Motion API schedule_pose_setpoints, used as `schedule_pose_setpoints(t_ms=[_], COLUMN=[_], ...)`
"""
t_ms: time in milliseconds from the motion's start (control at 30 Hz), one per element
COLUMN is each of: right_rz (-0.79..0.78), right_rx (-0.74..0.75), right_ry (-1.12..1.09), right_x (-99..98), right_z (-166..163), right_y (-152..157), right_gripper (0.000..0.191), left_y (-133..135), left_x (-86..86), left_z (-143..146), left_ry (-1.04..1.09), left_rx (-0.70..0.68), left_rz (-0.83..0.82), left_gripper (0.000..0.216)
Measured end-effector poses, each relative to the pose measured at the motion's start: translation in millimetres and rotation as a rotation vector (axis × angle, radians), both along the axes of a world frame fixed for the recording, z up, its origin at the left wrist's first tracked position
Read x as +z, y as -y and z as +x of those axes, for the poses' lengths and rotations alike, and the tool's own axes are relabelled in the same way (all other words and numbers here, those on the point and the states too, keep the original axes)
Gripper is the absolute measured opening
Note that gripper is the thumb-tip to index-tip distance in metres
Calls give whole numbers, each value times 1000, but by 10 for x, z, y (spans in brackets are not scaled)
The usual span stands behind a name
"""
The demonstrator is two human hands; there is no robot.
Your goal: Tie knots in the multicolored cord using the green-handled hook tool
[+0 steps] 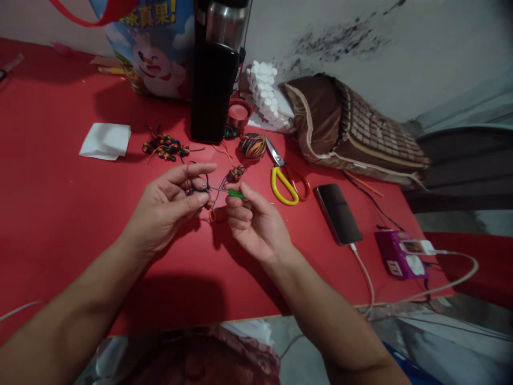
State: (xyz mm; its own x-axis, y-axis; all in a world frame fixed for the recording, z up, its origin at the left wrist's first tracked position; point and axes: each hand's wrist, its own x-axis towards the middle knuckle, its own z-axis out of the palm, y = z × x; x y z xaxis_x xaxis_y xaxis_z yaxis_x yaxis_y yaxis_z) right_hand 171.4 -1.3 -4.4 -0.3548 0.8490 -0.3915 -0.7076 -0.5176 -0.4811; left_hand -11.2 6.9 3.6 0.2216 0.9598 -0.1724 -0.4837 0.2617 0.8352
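In my left hand (172, 200), thumb and fingers pinch a small piece of multicoloured yarn work (207, 199), with a strand looped over the raised index finger. My right hand (256, 216) grips the green handle of a crochet hook (235, 194), whose thin metal shaft points left and meets the yarn at my left fingertips. The hook's tip is too small to make out. Just beyond my hands lies a small knotted yarn bundle (235, 174), and behind it sits a ball of multicoloured yarn (252, 146). An orange yarn loop (212, 215) hangs below the work.
Scissors (285, 184) with yellow and red handles lie right of the yarn ball. Further right are a charging phone (339, 214) and a purple power box (401, 254). Knotted yarn pieces (166, 147) and a white paper (106, 141) lie left; a black phone (214, 93) stands upright behind.
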Motion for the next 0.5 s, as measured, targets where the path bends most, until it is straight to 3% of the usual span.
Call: schedule_pose_setpoints(t_ms=[267, 500], right_rz=[33, 133], right_rx=[-29, -60], right_ry=[67, 118], right_x=[-12, -21], right_z=[-27, -46], right_y=[-2, 36], right_gripper=[13, 13], left_y=[6, 0], left_x=[-18, 10], left_z=[12, 64], left_ry=[-35, -140], left_rx=[-9, 33], left_rz=[11, 128], left_gripper=[37, 67])
